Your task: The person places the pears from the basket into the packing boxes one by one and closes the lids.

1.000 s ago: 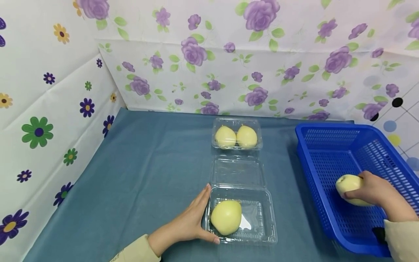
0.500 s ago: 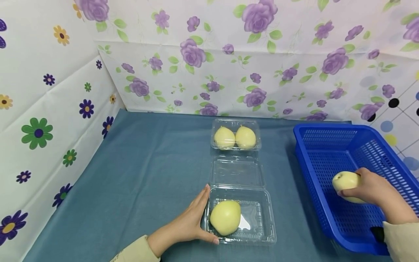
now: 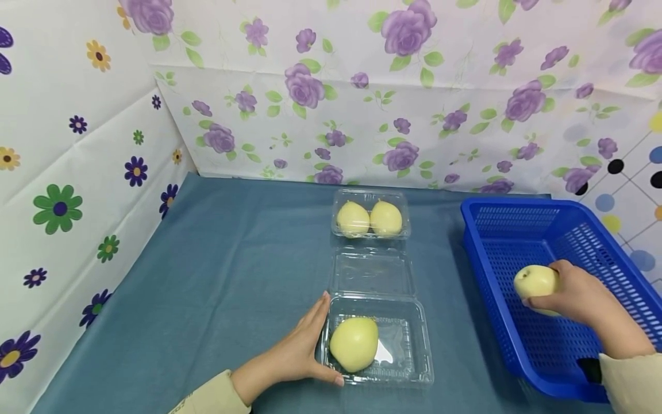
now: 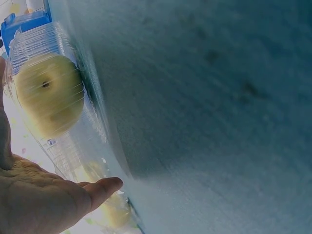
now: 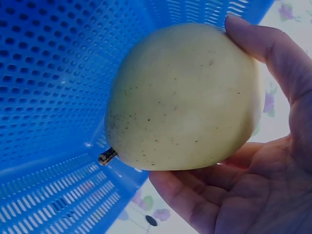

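In the head view my right hand [image 3: 579,293] grips a pale yellow pear [image 3: 538,284] inside the blue basket. Thumb and fingers lie on opposite sides of that pear [image 5: 185,97] in the right wrist view, its dark stem pointing away from the palm. My left hand [image 3: 289,356] rests along the left side of a clear plastic clamshell box [image 3: 421,345], fingers extended and thumb at its near corner. The box's lid [image 3: 373,273] lies folded back. One pear [image 3: 354,344] sits in the left half of the box, also visible through its wall in the left wrist view.
Behind the lid stands a second clear box [image 3: 370,195], closed, holding two pears [image 3: 385,218]. The blue perforated basket [image 3: 486,287] stands at the right of the blue-grey cloth [image 3: 233,276]. Flower-printed sheets [image 3: 233,92] hang at the back and left.
The pear in my right hand has moved slightly left and up within the basket. My left hand stays at the box, and the head view has shifted a little.
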{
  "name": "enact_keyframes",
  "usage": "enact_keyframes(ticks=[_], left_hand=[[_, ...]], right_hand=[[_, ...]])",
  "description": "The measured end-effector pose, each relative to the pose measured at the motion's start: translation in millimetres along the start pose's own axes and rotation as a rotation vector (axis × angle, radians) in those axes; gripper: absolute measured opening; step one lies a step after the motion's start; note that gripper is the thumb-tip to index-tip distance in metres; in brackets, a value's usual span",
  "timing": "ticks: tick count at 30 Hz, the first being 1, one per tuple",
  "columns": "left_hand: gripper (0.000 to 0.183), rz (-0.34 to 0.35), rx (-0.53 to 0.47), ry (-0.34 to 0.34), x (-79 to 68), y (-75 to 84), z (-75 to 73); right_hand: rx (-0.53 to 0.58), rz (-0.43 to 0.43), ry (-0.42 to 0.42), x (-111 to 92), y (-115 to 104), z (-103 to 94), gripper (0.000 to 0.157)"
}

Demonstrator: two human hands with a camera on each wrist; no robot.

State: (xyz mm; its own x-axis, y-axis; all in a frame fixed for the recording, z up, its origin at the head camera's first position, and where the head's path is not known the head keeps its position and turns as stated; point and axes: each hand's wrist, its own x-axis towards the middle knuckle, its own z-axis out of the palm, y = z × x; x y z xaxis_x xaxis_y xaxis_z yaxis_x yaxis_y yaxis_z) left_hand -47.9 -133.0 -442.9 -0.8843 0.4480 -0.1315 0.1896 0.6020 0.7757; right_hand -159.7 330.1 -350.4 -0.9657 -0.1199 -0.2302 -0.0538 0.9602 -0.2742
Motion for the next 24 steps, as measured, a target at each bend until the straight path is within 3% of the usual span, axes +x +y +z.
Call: enact_keyframes(ticks=[6, 15, 24], left_hand=[[0.136, -0.001, 0.003, 0.002, -0.4, 0.1, -0.2], [0.136, -0.002, -0.004, 0.003, -0.5, -0.5, 0.4], [0.136, -0.005, -0.016, 0.001, -0.5, -1.0, 0.9]], right_hand=[[-0.008, -0.017, 0.08, -5, -13, -1.3, 0.089], [0.018, -0.092, 0.123, -10, -24, -3.2, 0.091], [0.028, -0.093, 0.153, -15, -37, -0.9, 0.091]])
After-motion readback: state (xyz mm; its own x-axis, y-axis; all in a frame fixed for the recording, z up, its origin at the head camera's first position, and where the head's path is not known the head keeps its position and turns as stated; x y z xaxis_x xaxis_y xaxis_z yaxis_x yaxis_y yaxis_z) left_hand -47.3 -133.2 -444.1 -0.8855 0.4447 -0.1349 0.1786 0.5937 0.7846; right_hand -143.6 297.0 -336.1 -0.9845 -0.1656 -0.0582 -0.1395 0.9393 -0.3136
